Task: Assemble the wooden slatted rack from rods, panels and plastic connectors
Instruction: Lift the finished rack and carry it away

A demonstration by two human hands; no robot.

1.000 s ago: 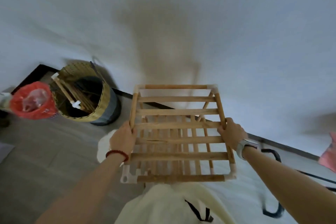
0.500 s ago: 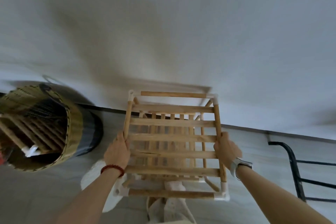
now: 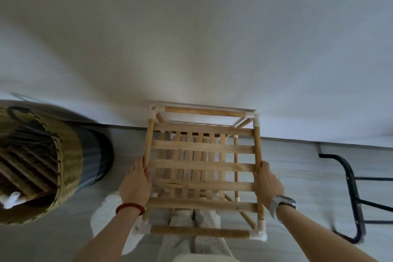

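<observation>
The wooden slatted rack stands close to the white wall, seen from above: a top panel of cross slats, a lower slatted shelf beneath, round rods along the edges. White plastic connectors join the rods at the corners. My left hand grips the left side rod, with a red bead bracelet on the wrist. My right hand grips the right side rod, with a watch on the wrist. My feet show through the slats below.
A woven basket with more wooden rods and a white connector inside stands on the floor to the left. A black metal frame lies on the floor to the right. The wall is right behind the rack.
The rack, held in both hands, has moved away from me toward the wall and lower. The view swung right, so the basket slid to the left edge and the red object left the frame.
</observation>
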